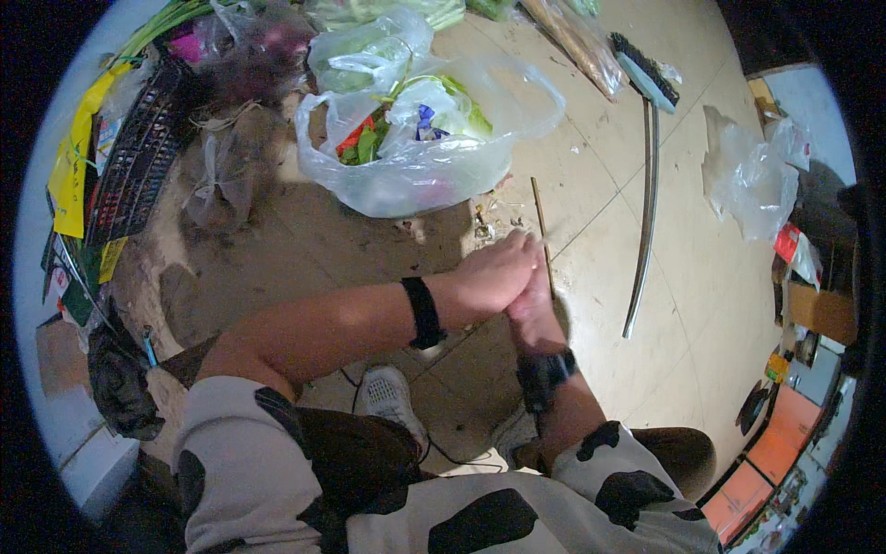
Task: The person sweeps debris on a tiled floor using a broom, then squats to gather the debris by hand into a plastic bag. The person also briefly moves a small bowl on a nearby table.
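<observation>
My left hand [495,266] reaches in from the left and lies against my right hand [531,298], roughly palm to palm. Both are slightly blurred, and the space between the palms is hidden. A dark band circles each wrist. Right beside the fingers runs a thin brown stick [538,201]; I cannot tell whether it is gripped or lies on the floor behind them. Beyond the hands sits a clear plastic bag [415,183], open at the top, with green leaves [370,144] and wrapped produce inside. Small scraps [484,225] litter the floor between bag and fingers.
On the tiled floor to the right lies a broom [649,208] with black bristles. Farther right is a crumpled plastic bag [754,180]. A black plastic crate [135,156] and a tied bag [221,180] stand at left. My shoe [387,398] is below my arms.
</observation>
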Action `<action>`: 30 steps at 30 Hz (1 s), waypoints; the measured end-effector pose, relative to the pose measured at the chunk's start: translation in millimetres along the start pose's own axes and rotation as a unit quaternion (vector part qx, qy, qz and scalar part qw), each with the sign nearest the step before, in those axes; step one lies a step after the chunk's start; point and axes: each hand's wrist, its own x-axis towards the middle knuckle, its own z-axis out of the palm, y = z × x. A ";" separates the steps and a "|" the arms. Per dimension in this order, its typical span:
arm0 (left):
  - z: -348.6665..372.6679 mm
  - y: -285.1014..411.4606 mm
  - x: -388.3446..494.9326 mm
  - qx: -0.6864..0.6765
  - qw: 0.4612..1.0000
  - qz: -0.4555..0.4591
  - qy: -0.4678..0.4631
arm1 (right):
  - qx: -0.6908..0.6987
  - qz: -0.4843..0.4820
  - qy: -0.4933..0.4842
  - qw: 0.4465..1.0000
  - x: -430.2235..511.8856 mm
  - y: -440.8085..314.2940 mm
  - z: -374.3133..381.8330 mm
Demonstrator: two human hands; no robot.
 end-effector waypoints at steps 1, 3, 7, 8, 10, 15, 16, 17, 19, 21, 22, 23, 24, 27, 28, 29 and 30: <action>-22.3 12.3 0.4 0.028 0.999 0.020 0.031 | 0.086 0.036 -0.095 0.991 -11.2 -16.1 22.9; -66.8 36.3 1.7 0.086 0.987 0.079 0.115 | 0.203 0.105 -0.340 0.912 -31.2 -43.0 71.0; -147.4 56.5 4.3 0.046 0.982 0.060 0.171 | 0.138 0.075 -0.416 0.896 -58.8 -76.5 166.3; -162.6 54.5 4.0 0.083 0.967 0.091 0.224 | 0.115 0.059 -0.378 0.917 -60.7 -80.8 186.3; -186.0 41.2 7.4 0.137 0.927 0.146 0.317 | 0.013 -0.034 -0.311 0.950 -57.1 -82.3 225.4; -203.8 -19.6 17.7 0.075 0.983 -0.117 0.116 | -0.317 -0.021 -0.128 0.939 -7.9 -78.0 251.3; -199.7 -30.2 12.9 0.085 0.984 -0.097 0.122 | -0.347 0.059 -0.125 0.928 -5.5 -88.9 242.5; -195.0 -37.9 7.2 0.093 0.984 -0.079 0.127 | -0.356 0.039 -0.162 0.919 -4.7 -96.6 235.0; -191.4 -45.2 4.4 0.103 0.985 -0.069 0.123 | -0.359 -0.017 -0.144 0.922 -6.0 -104.8 218.7; -192.5 -42.4 1.0 0.113 0.985 -0.076 0.110 | -0.319 -0.108 -0.191 0.922 -13.6 -116.7 193.7; -187.6 -36.3 1.0 0.045 0.983 -0.028 0.177 | -0.288 -0.135 -0.210 0.925 -14.8 -125.7 182.5; -179.2 -28.5 0.5 0.046 0.980 -0.004 0.195 | -0.257 -0.163 -0.238 0.922 -14.6 -132.2 167.4; -168.4 -21.8 -0.8 0.046 0.975 0.023 0.214 | -0.254 -0.188 -0.190 0.930 -11.2 -134.7 150.2; -114.2 -10.2 -7.9 0.034 0.983 0.063 0.167 | -0.284 -0.196 -0.011 0.938 12.5 -127.3 86.2; -89.5 -11.0 -13.0 -0.008 0.991 0.045 0.130 | -0.311 -0.176 0.028 0.934 25.1 -120.2 63.5; -65.9 -17.0 -16.8 0.015 0.996 0.044 0.079 | -0.333 -0.157 0.056 0.928 38.1 -110.7 40.4; -41.0 -24.4 -25.4 -0.047 0.998 -0.038 -0.026 | -0.379 -0.155 0.062 0.910 51.4 -96.7 18.4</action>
